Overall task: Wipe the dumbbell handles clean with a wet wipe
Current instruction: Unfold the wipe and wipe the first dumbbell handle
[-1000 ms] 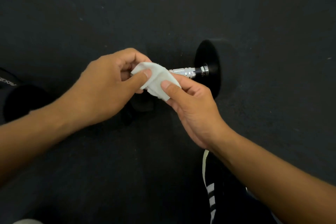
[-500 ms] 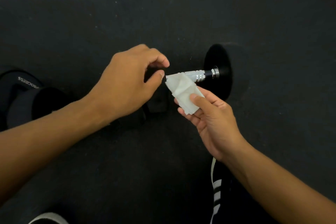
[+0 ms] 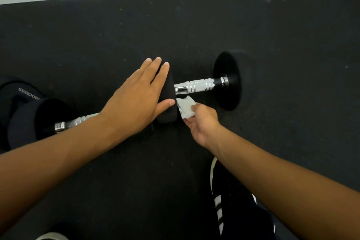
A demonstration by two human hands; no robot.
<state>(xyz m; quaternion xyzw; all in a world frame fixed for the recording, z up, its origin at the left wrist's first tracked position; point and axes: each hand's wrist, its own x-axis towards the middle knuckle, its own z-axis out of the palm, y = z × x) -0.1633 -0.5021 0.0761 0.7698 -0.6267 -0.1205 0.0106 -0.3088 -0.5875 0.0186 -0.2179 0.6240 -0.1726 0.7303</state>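
Lying on the black rubber floor [image 3: 97, 181]: black round-headed dumbbell with knurled chrome handle [image 3: 196, 85]. Left hand [image 3: 136, 101], fingers flat, pressed its near head [image 3: 165, 99]. Right hand [image 3: 202, 121] pinched a crumpled white wet wipe [image 3: 185, 106] at the handle's six o'clock. Judged heavy, rigid, roll-prone; wipe limp.

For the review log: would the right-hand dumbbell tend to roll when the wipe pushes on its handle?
Probably: the dumbbell has round heads and lies on flat floor. The left hand rests flat on its near head, likely steadying it. The wet wipe, pinched by the right hand, looks limp.
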